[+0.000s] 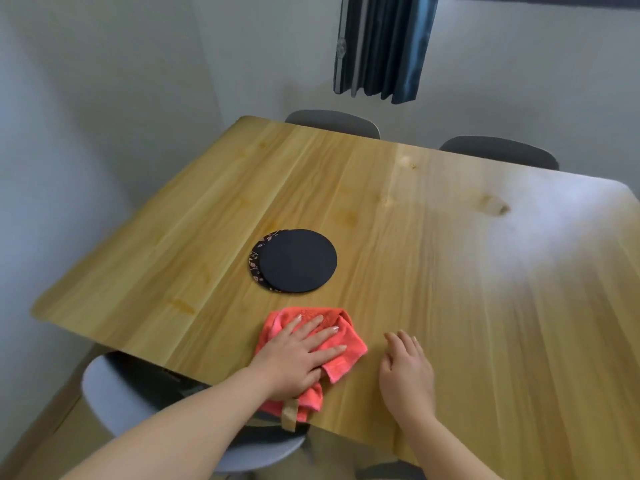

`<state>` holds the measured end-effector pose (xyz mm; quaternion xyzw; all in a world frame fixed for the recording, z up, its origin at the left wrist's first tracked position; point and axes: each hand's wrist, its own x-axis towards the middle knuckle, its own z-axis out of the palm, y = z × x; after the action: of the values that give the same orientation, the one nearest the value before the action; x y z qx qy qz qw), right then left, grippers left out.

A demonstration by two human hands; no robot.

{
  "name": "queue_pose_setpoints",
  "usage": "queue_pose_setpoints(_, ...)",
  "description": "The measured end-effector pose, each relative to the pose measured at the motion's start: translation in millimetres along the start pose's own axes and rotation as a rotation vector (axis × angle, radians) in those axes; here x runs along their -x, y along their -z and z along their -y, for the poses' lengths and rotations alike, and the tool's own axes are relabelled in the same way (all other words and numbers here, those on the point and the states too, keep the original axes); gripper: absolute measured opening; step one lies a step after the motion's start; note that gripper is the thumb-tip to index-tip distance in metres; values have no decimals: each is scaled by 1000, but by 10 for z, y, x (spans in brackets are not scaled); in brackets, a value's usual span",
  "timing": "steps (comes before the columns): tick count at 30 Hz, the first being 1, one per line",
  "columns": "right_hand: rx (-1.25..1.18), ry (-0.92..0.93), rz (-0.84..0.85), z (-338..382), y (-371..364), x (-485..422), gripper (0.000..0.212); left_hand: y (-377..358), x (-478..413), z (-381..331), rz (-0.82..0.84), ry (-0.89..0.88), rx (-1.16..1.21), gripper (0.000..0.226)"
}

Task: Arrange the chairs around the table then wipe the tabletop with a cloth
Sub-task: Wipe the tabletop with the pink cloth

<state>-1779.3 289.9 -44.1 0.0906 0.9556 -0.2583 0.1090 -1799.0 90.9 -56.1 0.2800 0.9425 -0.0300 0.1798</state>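
Observation:
A coral-red cloth point(343, 355) lies crumpled on the wooden tabletop point(450, 271) near its front edge. My left hand point(301, 355) presses flat on the cloth, fingers spread. To its right, my right hand point(405, 372) rests on the bare wood with nothing in it. A grey chair point(114, 393) is tucked under the near left side below my left arm. Two more grey chair backs point(332, 123) point(498, 150) show behind the far edge.
Two stacked round black mats point(294, 260) lie near the table's middle, just beyond the cloth. White walls close in on the left and behind. A dark blue curtain point(381, 46) hangs at the back. Glare covers the table's right part.

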Motion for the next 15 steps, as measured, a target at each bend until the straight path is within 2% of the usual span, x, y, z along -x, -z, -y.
queue_pose_setpoints(2, 15, 24, -4, 146, -76, 11, 47, -50, 60, 147, -11, -55, -19, 65)
queue_pose_setpoints(5, 41, 20, -13, 390, -194, -3, 46, -121, 181, 379, -35, -25, 27, 76)
queue_pose_setpoints(8, 15, 19, -33, 899, -501, 25, 46, -187, 436, 939, -53, 18, 27, 75)
queue_pose_setpoints(10, 3, -21, -17, 1222, -712, 76, 45, -203, 614, 1351, -61, 45, 38, 65)
queue_pose_setpoints(13, 59, -99, -20, 1485, -937, 116, 45, -272, 893, 1953, -60, 163, 50, 59)
queue_pose_setpoints(15, 65, -153, -40, 1567, -995, 113, 46, -298, 1037, 2314, -78, 359, 73, 61)
